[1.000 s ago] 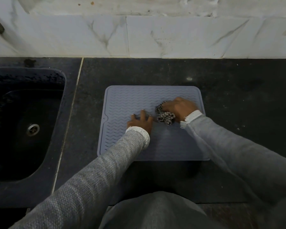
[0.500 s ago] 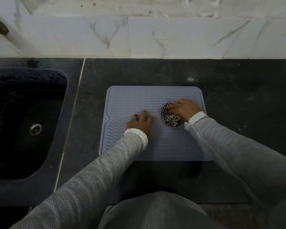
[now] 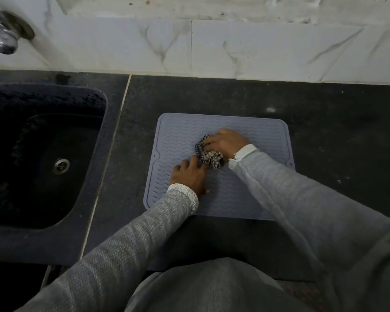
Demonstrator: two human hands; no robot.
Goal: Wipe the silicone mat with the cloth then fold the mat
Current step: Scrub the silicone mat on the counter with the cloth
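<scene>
Person: grey clothes fill the bottom of the view, and 2 arms in grey knit sleeves with white cuffs reach forward over the counter.
Counter (image 3: 324, 131): dark, flat stone with small pale specks. The mat lies on it, in the middle of the view.
Left hand (image 3: 190, 175): lies palm down on the mat, near its middle and toward the left side. The fingers are straight and spread a little. It holds nothing; it just presses on the mat. Its fingertips are right beside the cloth and may touch it.
Mat (image 3: 180, 131): a grey-blue silicone mat with zigzag lines and a raised rim. It lies flat and open, not folded. Its near right corner is hidden under the right sleeve.
Cloth (image 3: 208, 155): a small checked cloth, black and white, bunched into a ball. It sits on the mat, near the middle, under the right hand.
Right hand (image 3: 226, 143): curls over the cloth and grips it, pushing it down on the mat. The fingers point left.
Sink (image 3: 95, 140): a dark sink set into the counter, to the left of the mat and well apart from it. A round metal drain (image 3: 60, 165) sits in its floor.
Wall (image 3: 257, 48): white marble tiles with grey veins stand behind the counter.
Tap (image 3: 3, 39): a shiny metal tap sticks out of the wall at the far left, above the sink.
</scene>
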